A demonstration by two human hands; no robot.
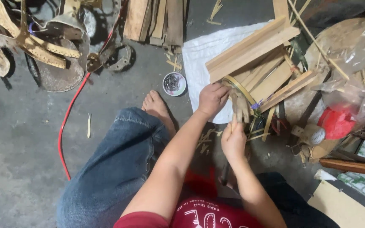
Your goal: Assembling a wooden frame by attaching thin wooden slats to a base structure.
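— Right of the frame's centre, what do the two hands have?
— The left hand (211,99) is curled over the near end of the stacked wooden slats (250,52), its fingers (221,91) bent around a thin bamboo strip (238,86) that arcs across the stack. Just below it, the right hand (233,141) is clenched on a thin upright stick (230,126), which pokes up out of the fist.
— And the greyish piece between them?
— A worn, rag-like bundle (241,106) stands just above the right fist and beside the left hand's fingertips; whether either hand touches it, I cannot tell.
— What is hard to make out?
— The stick's lower end is hidden inside the fist, and the bamboo strip vanishes under the left fingers. The slats lie on a white sack (199,55) on the floor (22,131). A small bowl (174,83) of dark bits sits left of it, contents unclear.
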